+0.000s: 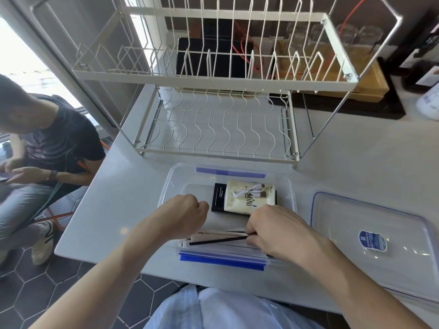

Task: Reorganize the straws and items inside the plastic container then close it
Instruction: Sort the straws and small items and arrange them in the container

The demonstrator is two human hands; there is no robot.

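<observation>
Pinching 1 black straw (218, 241), right hand (282, 231); left hand (184, 214) fisted inside 1 container (166, 186); 1 lid (370, 245) aside.

Container (166, 186) on the table (344, 162), lid (356, 217) to its right, rack (213, 129) behind, straws (213, 236) inside at front

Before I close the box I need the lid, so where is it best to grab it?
Grip the lid by its long left rim, beside the container, coming from above with the right hand. It lies flat on the counter, apart from the container, so only an edge can be pinched, and that rim looks nearest.
</observation>
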